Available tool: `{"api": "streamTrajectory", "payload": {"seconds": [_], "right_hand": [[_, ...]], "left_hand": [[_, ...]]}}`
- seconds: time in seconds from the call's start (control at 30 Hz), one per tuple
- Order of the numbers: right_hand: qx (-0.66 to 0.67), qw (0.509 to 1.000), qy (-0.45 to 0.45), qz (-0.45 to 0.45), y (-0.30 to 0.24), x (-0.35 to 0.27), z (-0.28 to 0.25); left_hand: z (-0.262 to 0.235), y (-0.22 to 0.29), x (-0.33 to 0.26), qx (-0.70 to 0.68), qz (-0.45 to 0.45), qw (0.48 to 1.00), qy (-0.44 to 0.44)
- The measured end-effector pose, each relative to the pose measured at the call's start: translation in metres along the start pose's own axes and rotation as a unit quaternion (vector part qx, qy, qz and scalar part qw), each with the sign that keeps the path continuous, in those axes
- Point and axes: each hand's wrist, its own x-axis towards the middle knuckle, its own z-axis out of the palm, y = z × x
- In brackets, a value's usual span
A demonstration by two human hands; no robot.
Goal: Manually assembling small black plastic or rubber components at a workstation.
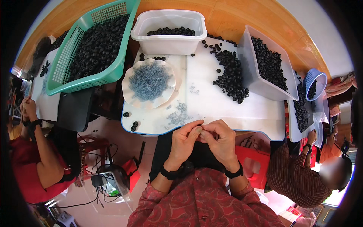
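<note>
My left hand (185,140) and my right hand (220,142) meet at the near edge of the white table (242,121). Thumbs and fingers of both are pinched together, fingertips almost touching. Whatever they hold is too small and too covered to make out. Beyond my left hand lies a loose scatter of tiny translucent pieces (179,115). Many more grey-blue translucent pieces (149,80) are heaped on a white plate with a wavy rim (131,96). Ahead of my right hand spreads a pile of black, round, bead-like parts (230,73), some showing a hole.
A white tub (168,44) and a translucent bin (266,84), both holding black parts, stand farther back. At the left is a green basket (100,79) full of them. Co-workers sit on both sides, one in a red top (28,162), another in a striped top (291,176).
</note>
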Motion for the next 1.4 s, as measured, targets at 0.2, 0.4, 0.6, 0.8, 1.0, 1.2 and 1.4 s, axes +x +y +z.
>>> {"api": "streamTrajectory", "payload": {"seconds": [0.2,0.4,0.6,0.8,1.0,1.2,1.4], "right_hand": [[0.185,0.983,-0.001,0.010,-0.005,-0.006,0.000],[0.137,0.987,0.037,-0.069,-0.014,-0.007,0.004],[0.132,0.988,0.042,-0.066,-0.009,-0.008,0.005],[0.074,0.995,0.025,-0.064,-0.018,-0.007,0.001],[-0.042,0.993,-0.033,-0.101,-0.016,-0.001,-0.011],[-0.007,0.994,-0.064,-0.091,-0.011,0.002,-0.016],[0.019,0.996,-0.034,-0.076,-0.001,-0.001,-0.013]], "left_hand": [[-0.011,-0.002,0.004,-0.210,-0.014,0.975,-0.071],[-0.015,0.001,0.003,-0.269,-0.007,0.957,-0.105],[-0.017,-0.001,0.003,-0.274,-0.007,0.954,-0.125],[-0.016,0.005,0.001,-0.230,-0.017,0.965,-0.126],[-0.015,0.010,0.000,-0.200,-0.038,0.972,-0.120],[-0.016,0.010,0.002,-0.172,-0.057,0.977,-0.116],[-0.009,0.009,0.000,-0.189,-0.062,0.976,-0.086]]}}
